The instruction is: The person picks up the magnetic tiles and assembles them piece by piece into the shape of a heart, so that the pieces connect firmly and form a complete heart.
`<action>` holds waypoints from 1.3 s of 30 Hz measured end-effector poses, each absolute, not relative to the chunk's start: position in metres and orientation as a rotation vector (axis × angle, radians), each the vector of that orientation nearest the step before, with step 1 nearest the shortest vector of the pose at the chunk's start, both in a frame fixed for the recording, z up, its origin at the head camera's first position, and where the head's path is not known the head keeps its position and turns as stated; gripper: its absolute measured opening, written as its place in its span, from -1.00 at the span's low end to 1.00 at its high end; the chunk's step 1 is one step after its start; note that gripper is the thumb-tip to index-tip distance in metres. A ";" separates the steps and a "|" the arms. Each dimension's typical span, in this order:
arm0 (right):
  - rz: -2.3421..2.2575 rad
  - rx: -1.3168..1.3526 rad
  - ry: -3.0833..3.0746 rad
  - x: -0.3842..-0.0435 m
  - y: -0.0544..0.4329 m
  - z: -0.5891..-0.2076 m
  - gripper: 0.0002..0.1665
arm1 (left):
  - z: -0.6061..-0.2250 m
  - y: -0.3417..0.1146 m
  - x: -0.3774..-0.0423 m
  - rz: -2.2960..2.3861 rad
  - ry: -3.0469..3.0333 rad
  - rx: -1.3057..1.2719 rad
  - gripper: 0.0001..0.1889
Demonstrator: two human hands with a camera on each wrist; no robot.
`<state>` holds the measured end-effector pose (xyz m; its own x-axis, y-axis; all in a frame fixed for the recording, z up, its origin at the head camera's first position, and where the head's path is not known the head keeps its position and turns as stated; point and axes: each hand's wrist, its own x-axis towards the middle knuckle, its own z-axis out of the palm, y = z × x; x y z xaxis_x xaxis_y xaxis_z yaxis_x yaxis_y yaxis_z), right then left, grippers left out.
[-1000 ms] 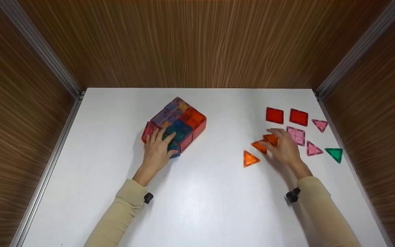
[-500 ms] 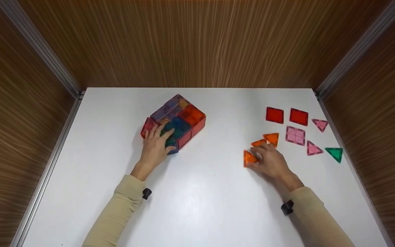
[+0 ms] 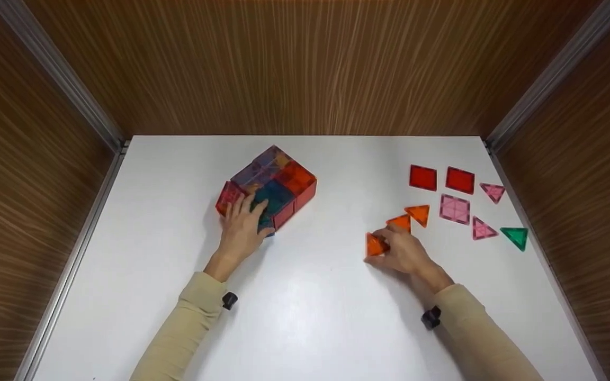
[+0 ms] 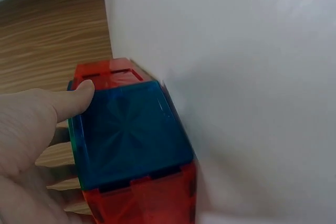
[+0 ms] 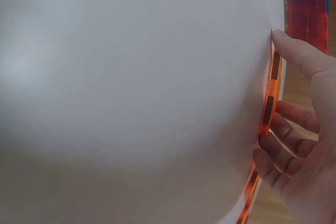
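Observation:
In the head view, a block built of translucent magnetic tiles (image 3: 297, 177) stands left of the table's middle, with purple, orange, teal and red faces. My left hand (image 3: 241, 227) rests on its near end, fingers spread over the teal part. The left wrist view has my thumb against the edge of a blue square tile (image 4: 131, 129). On the right, my right hand (image 3: 405, 251) pinches an orange triangle magnetic tile (image 3: 374, 245) between thumb and fingers at the tabletop. Two more orange triangle tiles lie just beyond it, the nearer one (image 3: 400, 221) partly behind my fingers, the other (image 3: 419, 214) fully visible.
Farther right lie two red square tiles (image 3: 423, 178), a pink square tile (image 3: 455, 209), two pink triangle tiles (image 3: 483, 228) and a green triangle tile (image 3: 515, 237). Wood-grain panels (image 3: 305, 69) enclose the white table (image 3: 305, 317) at the back and sides.
My right hand has come left and nearer from the farther orange triangles, taken hold of the nearest one and slid it slightly left. The left hand stays on the block, which has shifted slightly.

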<state>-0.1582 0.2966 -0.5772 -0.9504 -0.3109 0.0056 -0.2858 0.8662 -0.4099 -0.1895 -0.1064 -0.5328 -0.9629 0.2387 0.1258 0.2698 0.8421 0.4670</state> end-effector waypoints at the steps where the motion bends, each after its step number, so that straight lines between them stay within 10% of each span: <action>1: -0.636 -0.500 2.978 -0.159 0.290 -0.577 -0.21 | -0.533 -0.106 -0.189 -0.762 -2.949 -0.409 -0.33; 17: -0.667 -0.614 2.964 -0.168 0.196 -0.579 -0.18 | -0.534 -0.103 -0.187 -0.747 -2.908 -0.401 -0.39; 39: -0.624 -0.205 3.199 -0.172 0.352 -0.577 -0.46 | -0.572 0.003 -0.162 -0.744 -3.028 -0.892 -0.46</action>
<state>-0.1717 0.3520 -0.5770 -0.9844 -0.0990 0.1451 -0.1463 0.9195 -0.3649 -0.1617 0.0029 -0.5718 -0.8439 0.5356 0.0315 0.4892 0.7441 0.4550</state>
